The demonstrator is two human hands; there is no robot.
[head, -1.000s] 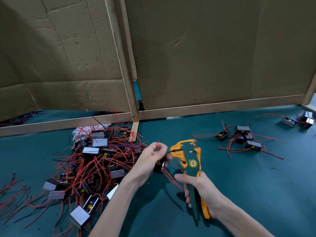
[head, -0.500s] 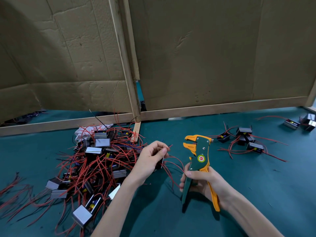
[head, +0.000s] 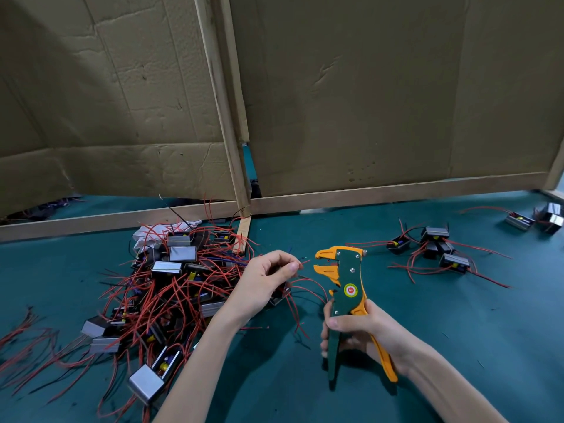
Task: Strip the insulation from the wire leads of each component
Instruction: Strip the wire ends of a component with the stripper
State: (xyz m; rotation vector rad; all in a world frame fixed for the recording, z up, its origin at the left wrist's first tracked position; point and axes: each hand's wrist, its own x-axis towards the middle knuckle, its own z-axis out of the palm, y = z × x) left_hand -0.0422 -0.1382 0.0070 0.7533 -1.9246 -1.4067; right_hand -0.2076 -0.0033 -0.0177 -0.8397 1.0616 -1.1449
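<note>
Above the green desk [head: 457, 346], your left hand [head: 262, 285] has its grip pinching a red wire lead [head: 303, 263], the tip just beside the wire stripper [head: 349, 280]. Your right hand [head: 366, 331] grasps the stripper's handles.

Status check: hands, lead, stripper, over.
Left hand pinching red lead, tip just short of wire stripper, jaws open. Right hand gripping stripper handles. Nothing between lead and jaws.

The left hand [head: 262, 282] pinches a red wire [head: 306, 261], its tip just beside the parted orange jaws of the wire stripper [head: 349, 290] gripped by the right hand [head: 361, 329]. A tangled pile of components [head: 171, 288] lies left on the green bench [head: 473, 346].
</note>
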